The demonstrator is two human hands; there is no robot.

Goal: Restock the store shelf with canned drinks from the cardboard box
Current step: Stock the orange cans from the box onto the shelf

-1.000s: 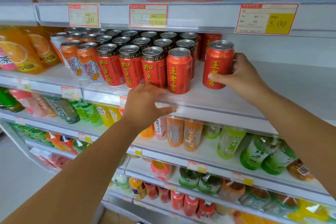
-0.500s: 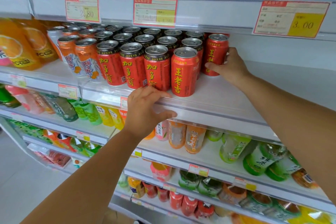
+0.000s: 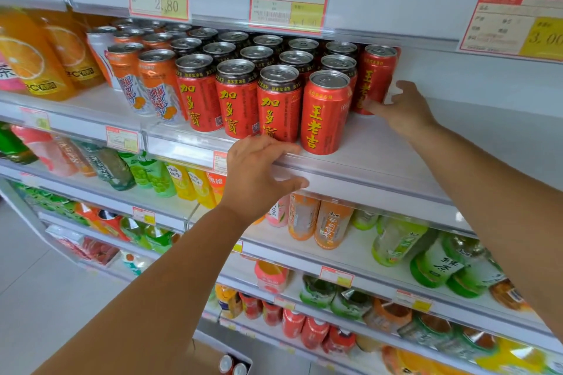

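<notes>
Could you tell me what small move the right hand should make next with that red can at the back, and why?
Probably let go and draw the right hand back. The red can already stands upright on the shelf, beside the rear cans, and the fingers look loosened around its base. The left hand only rests on the shelf edge.

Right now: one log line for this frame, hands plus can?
left hand: resting on shelf edge | right hand: fingers on red can, grip loosening | can: upright, back row

The white shelf point(image 3: 380, 161) carries upright rows of red cans point(image 3: 324, 113), orange cans point(image 3: 158, 85) and orange bottles point(image 3: 33, 58).
</notes>
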